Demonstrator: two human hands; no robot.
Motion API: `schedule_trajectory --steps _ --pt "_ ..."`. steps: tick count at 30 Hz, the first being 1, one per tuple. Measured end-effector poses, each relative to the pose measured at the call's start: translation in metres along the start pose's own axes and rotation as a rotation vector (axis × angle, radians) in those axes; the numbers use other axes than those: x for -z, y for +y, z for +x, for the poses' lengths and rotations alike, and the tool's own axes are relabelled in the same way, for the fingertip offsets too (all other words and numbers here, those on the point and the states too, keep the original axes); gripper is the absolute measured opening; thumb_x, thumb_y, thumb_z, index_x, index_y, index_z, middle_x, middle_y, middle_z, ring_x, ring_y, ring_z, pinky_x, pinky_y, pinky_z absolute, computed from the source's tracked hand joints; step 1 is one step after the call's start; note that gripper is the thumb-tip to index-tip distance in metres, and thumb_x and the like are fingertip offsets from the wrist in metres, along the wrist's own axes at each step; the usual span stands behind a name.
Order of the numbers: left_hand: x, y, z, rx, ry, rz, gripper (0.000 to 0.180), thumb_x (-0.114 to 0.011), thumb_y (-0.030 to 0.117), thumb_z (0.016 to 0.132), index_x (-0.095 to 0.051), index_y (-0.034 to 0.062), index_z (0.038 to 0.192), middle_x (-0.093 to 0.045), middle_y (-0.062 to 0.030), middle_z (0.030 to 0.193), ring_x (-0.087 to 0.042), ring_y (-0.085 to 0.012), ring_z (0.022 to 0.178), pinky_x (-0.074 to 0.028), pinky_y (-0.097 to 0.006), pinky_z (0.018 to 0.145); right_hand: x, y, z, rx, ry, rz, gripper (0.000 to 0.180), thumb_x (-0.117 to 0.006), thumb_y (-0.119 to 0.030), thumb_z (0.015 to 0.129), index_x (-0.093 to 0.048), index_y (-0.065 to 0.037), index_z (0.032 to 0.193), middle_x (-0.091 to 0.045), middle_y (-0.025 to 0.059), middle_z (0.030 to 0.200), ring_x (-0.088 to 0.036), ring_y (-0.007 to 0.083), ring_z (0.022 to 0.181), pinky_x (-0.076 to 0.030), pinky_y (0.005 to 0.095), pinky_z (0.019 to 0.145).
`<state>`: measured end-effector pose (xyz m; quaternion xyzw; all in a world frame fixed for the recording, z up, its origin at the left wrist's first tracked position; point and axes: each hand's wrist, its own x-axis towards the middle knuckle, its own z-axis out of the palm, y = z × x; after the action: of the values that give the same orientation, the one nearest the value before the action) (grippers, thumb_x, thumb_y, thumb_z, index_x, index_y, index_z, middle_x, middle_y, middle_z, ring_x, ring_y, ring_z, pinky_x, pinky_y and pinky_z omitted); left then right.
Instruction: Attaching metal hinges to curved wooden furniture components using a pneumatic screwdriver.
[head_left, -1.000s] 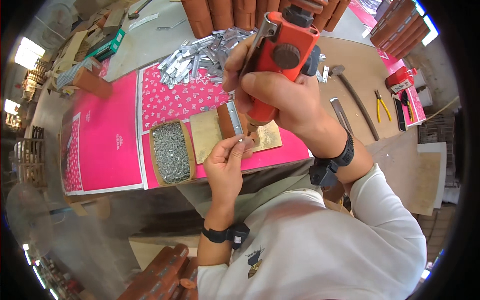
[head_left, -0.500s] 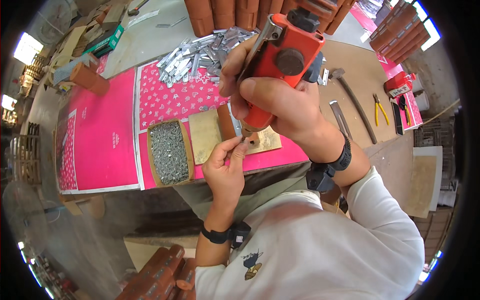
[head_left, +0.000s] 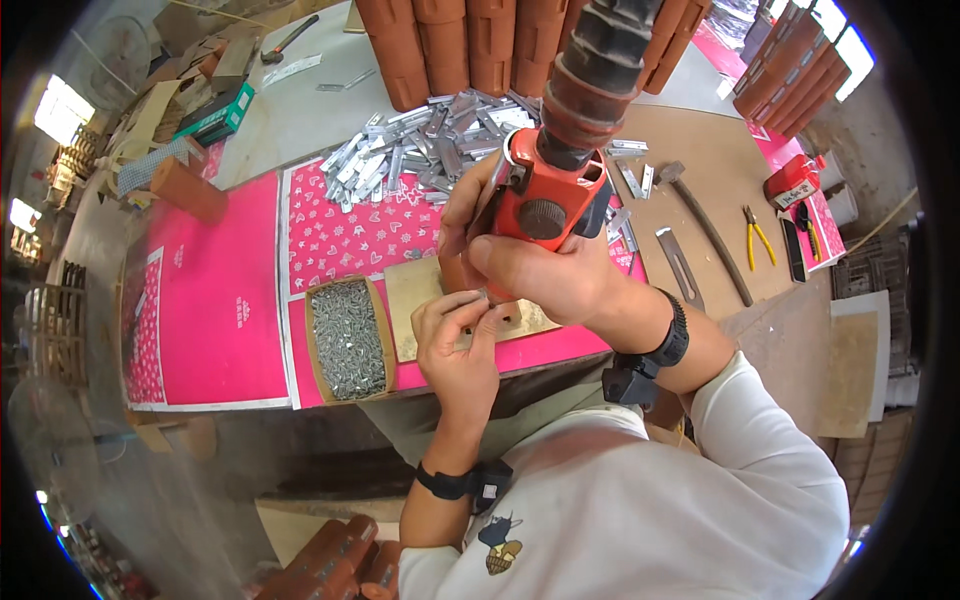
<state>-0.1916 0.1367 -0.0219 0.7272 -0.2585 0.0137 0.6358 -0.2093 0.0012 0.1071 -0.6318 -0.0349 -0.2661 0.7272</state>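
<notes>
My right hand [head_left: 545, 275] is wrapped around a red power screwdriver [head_left: 560, 195] with a black knob and a dark ribbed rear end, its tip pointing down and hidden behind the fingers. Just beneath, the thumb and forefinger of my left hand [head_left: 458, 345] pinch together by the tool's tip. What they hold is too small and covered to make out. Under both hands a terracotta-brown piece [head_left: 513, 320] with dark holes lies on a pale yellowish board [head_left: 405, 295], mostly hidden. Left of the board sits a cardboard box [head_left: 384, 325] full of small screws [head_left: 348, 340].
A heap of metal plates [head_left: 400, 150] lies beyond my hands, with upright brown pieces [head_left: 440, 55] behind. To the right are a hammer [head_left: 710, 225], a slotted metal bar [head_left: 680, 268], yellow-handled pliers [head_left: 757, 238] and a red container [head_left: 795, 182]. One brown piece [head_left: 190, 190] lies at left.
My right hand and the screwdriver have come down toward the brown piece, and the tool's ribbed rear now shows more. My left fingers stay pinched near the tip. The whole view has shifted slightly.
</notes>
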Motion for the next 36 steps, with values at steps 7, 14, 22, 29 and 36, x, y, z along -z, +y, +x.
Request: schedule_trajectory --steps 7,14,22,29,36 --pt "-0.008 -0.009 0.034 -0.188 0.057 0.177 0.015 -0.082 0.005 0.074 -0.073 0.0044 0.086 -0.067 -0.0072 0.101 -0.056 -0.0275 0.104 -0.047 -0.039 0.09 0.003 0.013 0.019 0.141 0.019 -0.149 0.02 -0.058 0.005 0.075 -0.062 0.003 0.094 -0.068 0.0125 0.085 -0.067 0.0156 0.073 -0.056 0.0289 0.061" --pt "-0.011 -0.032 0.055 -0.117 -0.022 0.177 0.016 -0.082 0.007 0.073 -0.075 0.004 0.086 -0.067 -0.0098 0.105 -0.054 -0.03 0.111 -0.044 -0.042 0.096 0.005 0.036 0.028 0.092 0.007 -0.131 0.02 -0.059 0.006 0.075 -0.063 0.002 0.094 -0.068 0.0105 0.084 -0.066 0.0134 0.071 -0.055 0.0283 0.063" --pt "-0.003 -0.037 0.055 0.12 -0.066 0.105 0.015 -0.08 0.006 0.076 -0.074 -0.0001 0.088 -0.068 -0.0107 0.108 -0.059 -0.0263 0.107 -0.045 -0.039 0.095 0.008 0.052 0.03 0.085 -0.055 -0.087 0.025 -0.069 -0.001 0.073 -0.062 -0.001 0.098 -0.068 0.0042 0.086 -0.063 0.0093 0.08 -0.054 0.0274 0.074" --pt "-0.013 -0.057 0.046 0.12 -0.127 -0.112 0.026 -0.076 0.005 0.079 -0.071 -0.0002 0.103 -0.066 -0.0125 0.119 -0.06 -0.0261 0.111 -0.047 -0.038 0.095 0.014 0.048 0.028 0.132 -0.098 -0.213 0.019 -0.06 0.003 0.076 -0.063 0.002 0.094 -0.068 0.01 0.086 -0.067 0.0151 0.077 -0.056 0.029 0.068" --pt "-0.005 -0.031 0.053 0.046 -0.137 0.059 0.022 -0.074 0.004 0.077 -0.071 0.0014 0.098 -0.067 -0.011 0.106 -0.062 -0.0284 0.101 -0.05 -0.04 0.087 0.009 0.052 0.024 0.053 -0.08 -0.137 0.024 -0.058 0.005 0.075 -0.059 0.002 0.099 -0.066 0.0129 0.091 -0.068 0.0176 0.081 -0.057 0.0306 0.067"
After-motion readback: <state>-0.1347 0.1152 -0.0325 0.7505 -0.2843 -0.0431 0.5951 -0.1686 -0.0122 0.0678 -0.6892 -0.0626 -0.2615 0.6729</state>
